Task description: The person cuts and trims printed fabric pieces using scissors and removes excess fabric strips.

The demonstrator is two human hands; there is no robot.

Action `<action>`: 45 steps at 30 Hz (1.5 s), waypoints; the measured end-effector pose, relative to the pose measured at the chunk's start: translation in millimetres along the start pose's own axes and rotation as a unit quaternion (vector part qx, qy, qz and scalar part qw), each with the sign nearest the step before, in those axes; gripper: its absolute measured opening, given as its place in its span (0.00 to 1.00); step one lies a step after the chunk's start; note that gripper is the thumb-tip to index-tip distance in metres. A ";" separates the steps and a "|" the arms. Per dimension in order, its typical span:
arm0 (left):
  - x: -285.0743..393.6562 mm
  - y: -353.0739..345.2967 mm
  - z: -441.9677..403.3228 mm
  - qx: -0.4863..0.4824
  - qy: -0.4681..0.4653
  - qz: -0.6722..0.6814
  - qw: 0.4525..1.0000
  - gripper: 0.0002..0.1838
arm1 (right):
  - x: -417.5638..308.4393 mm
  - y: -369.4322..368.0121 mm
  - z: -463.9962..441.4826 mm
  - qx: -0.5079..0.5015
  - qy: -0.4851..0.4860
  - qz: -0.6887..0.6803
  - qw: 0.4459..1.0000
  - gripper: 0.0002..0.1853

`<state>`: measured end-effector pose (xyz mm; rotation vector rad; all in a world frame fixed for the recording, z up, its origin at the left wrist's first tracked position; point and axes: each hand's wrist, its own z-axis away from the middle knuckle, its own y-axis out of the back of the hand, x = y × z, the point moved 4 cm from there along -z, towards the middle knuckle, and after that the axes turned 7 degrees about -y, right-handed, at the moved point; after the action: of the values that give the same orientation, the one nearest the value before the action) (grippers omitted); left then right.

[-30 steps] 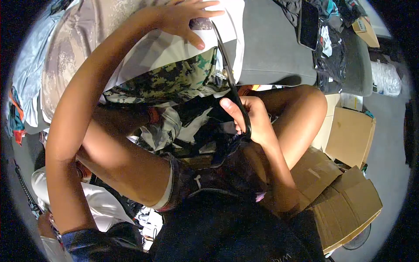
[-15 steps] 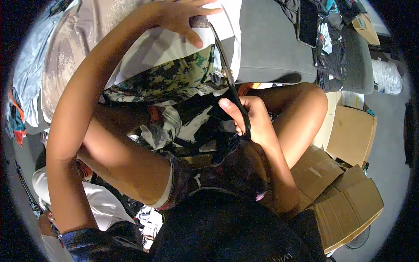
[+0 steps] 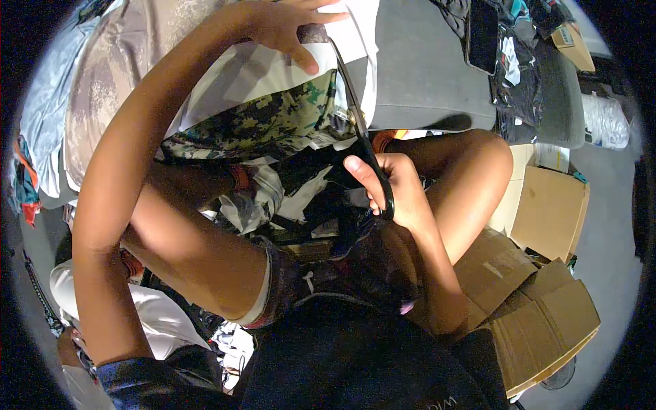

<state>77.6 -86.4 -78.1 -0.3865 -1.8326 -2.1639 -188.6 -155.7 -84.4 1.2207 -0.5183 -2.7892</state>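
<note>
My left hand [image 3: 290, 31] lies spread and flat on white and camouflage-print fabric [image 3: 260, 123], which is draped over the edge of a grey cushioned surface. Black-handled scissors [image 3: 365, 133] are in my right hand [image 3: 400, 188], whose fingers are wrapped round the handle loops with the thumb raised along the side. The long blades point away from me, along the right part of the fabric, and their tips come close to the fingers of my left hand. A tan mottled fabric [image 3: 102, 116] lies under and beside my left forearm.
On the grey cushion [image 3: 430, 68] rests a dark phone [image 3: 482, 37] beside black plastic packets [image 3: 517, 102]. Cardboard boxes [image 3: 547, 321] stand at the lower right. Cloth scraps [image 3: 260, 201] lie between my legs, and another person's white garment [image 3: 160, 318] shows at lower left.
The scissors have shifted very slightly, and more of the blade's face shows. My left hand and the fabric stay almost where they were.
</note>
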 end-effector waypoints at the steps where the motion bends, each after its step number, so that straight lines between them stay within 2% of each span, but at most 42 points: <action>1: 1.3 1.4 1.0 -0.002 -0.001 0.001 1.000 0.61 | 0.4 -0.3 -0.1 -0.001 -0.001 -0.003 1.000 0.29; 24: -2.6 -3.5 0.0 -0.015 0.008 -0.027 0.999 0.63 | 5.4 -1.8 -1.7 -0.003 0.021 -0.005 1.000 0.29; 26: 0.3 0.1 2.7 0.024 -0.027 -0.041 0.998 0.56 | 9.1 -3.9 -0.7 -0.046 0.021 -0.047 0.998 0.28; 27: -2.6 -0.5 1.7 0.027 -0.026 -0.042 0.998 0.56 | 13.2 -4.2 -1.1 -0.046 0.023 -0.044 0.998 0.28; 29: -6.1 2.3 -2.0 0.073 -0.062 0.004 0.995 0.46 | 17.1 -7.6 -2.0 -0.094 0.057 -0.121 0.987 0.29; 30: -11.0 2.4 -3.4 0.077 -0.060 0.003 0.995 0.46 | 12.7 -6.8 -2.3 -0.095 0.058 -0.118 0.987 0.29; 32: -16.6 3.7 -6.9 0.089 -0.101 -0.015 0.991 0.38 | 3.8 -4.0 -4.6 -0.096 0.032 -0.085 0.991 0.30; 35: -22.2 0.3 -9.1 0.097 -0.140 -0.053 0.984 0.40 | -8.6 -3.0 -9.2 -0.073 0.005 -0.069 0.995 0.30; 36: -19.6 -2.4 -5.8 0.099 -0.140 -0.055 0.984 0.40 | -12.0 -2.8 -9.8 -0.059 -0.009 -0.059 0.996 0.30; 38: -26.5 -8.8 3.3 0.119 0.029 -0.086 0.989 0.42 | -13.5 -2.6 -9.0 -0.055 -0.004 -0.060 0.997 0.30; 45: -30.3 -14.0 5.1 0.143 0.018 -0.102 0.984 0.42 | 6.8 0.6 9.9 -0.068 0.019 -0.043 0.997 0.28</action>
<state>100.5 -78.0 -101.5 -0.0988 -2.2046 -1.9705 -200.5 -154.7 -82.8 1.2930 -0.2727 -2.8116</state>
